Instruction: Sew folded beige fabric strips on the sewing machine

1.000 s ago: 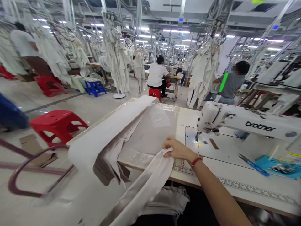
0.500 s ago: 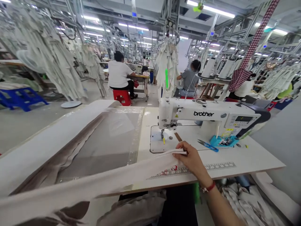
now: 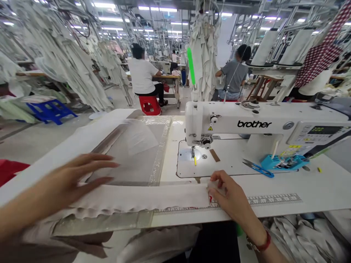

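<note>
Along the near edge of the sewing table [image 3: 315, 188], a pale fabric strip [image 3: 153, 197] is laid flat, partly over a printed ruler [image 3: 274, 199]. Above its left part, the left hand [image 3: 72, 179] is held open, fingers spread and blurred. At the strip's right end, the right hand [image 3: 233, 199] is placed with thumb and fingers curled; whether the fabric is pinched cannot be told. Farther back, blue-handled snips [image 3: 258, 168] are laid beside a turquoise tray [image 3: 274, 163], near the sewing machine [image 3: 227, 122]. Beyond the far edge, a person in white [image 3: 142, 75] is seated on a red stool [image 3: 149, 105].
</note>
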### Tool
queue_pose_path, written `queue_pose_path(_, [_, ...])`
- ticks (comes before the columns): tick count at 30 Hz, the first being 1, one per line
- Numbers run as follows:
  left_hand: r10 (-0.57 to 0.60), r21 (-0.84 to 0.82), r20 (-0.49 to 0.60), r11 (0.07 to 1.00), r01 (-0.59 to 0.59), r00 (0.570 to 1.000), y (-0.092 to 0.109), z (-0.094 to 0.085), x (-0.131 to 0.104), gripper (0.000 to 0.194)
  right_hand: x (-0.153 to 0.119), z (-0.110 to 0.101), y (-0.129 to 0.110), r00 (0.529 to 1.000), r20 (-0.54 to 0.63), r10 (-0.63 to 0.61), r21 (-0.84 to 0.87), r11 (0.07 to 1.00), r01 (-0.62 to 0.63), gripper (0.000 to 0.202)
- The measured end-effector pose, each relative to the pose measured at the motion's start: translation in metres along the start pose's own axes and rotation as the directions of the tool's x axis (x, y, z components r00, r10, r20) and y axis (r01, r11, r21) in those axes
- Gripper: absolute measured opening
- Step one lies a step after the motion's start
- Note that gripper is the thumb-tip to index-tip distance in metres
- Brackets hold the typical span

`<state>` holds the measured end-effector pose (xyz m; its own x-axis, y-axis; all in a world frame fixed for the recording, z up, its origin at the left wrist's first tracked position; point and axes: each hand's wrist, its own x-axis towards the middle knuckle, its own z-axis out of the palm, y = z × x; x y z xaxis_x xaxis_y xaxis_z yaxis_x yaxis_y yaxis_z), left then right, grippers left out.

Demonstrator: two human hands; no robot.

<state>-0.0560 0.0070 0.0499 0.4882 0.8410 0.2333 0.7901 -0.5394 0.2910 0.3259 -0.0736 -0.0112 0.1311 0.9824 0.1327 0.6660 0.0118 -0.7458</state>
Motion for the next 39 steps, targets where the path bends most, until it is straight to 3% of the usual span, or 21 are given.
queue_pose_path(1, [0.075, -0.065, 0.128, 0.996, -0.067, 0.989, 0.017, 0.014, 0.019, 0.035, 0.001, -0.001, 0.003, 0.999, -0.034, 0.006, 0.008, 1.0, -0.006, 0.018])
queue_pose_path(4, [0.192, -0.26, 0.278, 0.958, -0.118, 0.941, 0.085, 0.066, 0.063, 0.031, -0.001, -0.004, 0.015, 0.994, -0.109, 0.017, 0.031, 0.999, -0.013, 0.017])
queue_pose_path(7, [0.118, -0.269, 0.373, 0.963, -0.015, 0.92, 0.139, 0.107, 0.086, 0.02, -0.009, -0.006, 0.027, 0.991, -0.137, -0.002, 0.054, 0.998, 0.01, 0.016])
queue_pose_path(9, [0.097, -0.299, 0.369, 0.954, 0.019, 0.925, 0.152, 0.12, 0.091, 0.012, -0.014, -0.005, 0.033, 0.987, -0.156, -0.025, 0.072, 0.997, 0.036, 0.016])
queue_pose_path(11, [0.105, -0.411, 0.342, 0.91, 0.049, 0.934, 0.151, 0.124, 0.09, 0.01, -0.019, -0.003, 0.034, 0.983, -0.175, -0.056, 0.091, 0.993, 0.073, 0.012])
queue_pose_path(15, [0.102, -0.663, 0.279, 0.74, 0.115, 0.955, 0.141, 0.118, 0.082, 0.011, -0.025, 0.002, 0.022, 0.968, -0.184, -0.169, 0.163, 0.966, 0.2, 0.005])
queue_pose_path(19, [0.079, -0.737, 0.266, 0.66, 0.15, 0.961, 0.142, 0.112, 0.075, 0.014, -0.031, 0.006, 0.007, 0.947, -0.187, -0.261, 0.215, 0.93, 0.298, 0.012])
queue_pose_path(29, [0.091, -0.73, 0.201, 0.678, 0.087, 0.975, 0.141, 0.106, 0.062, 0.018, -0.032, 0.018, -0.006, 0.958, -0.176, -0.227, 0.211, 0.942, 0.262, 0.013])
queue_pose_path(36, [0.157, -0.726, 0.122, 0.687, -0.02, 0.98, 0.144, 0.098, 0.058, 0.021, -0.033, 0.03, -0.02, 0.973, -0.156, -0.172, 0.337, 0.916, 0.216, 0.016])
queue_pose_path(38, [0.177, -0.686, 0.03, 0.719, -0.109, 0.984, 0.143, 0.097, 0.052, 0.022, -0.037, 0.038, -0.02, 0.982, -0.163, -0.1, 0.411, 0.897, 0.16, 0.018])
queue_pose_path(39, [0.193, -0.631, -0.08, 0.75, -0.199, 0.978, 0.143, 0.096, 0.048, 0.02, -0.04, 0.041, -0.019, 0.984, -0.168, -0.064, 0.437, 0.89, 0.132, 0.017])
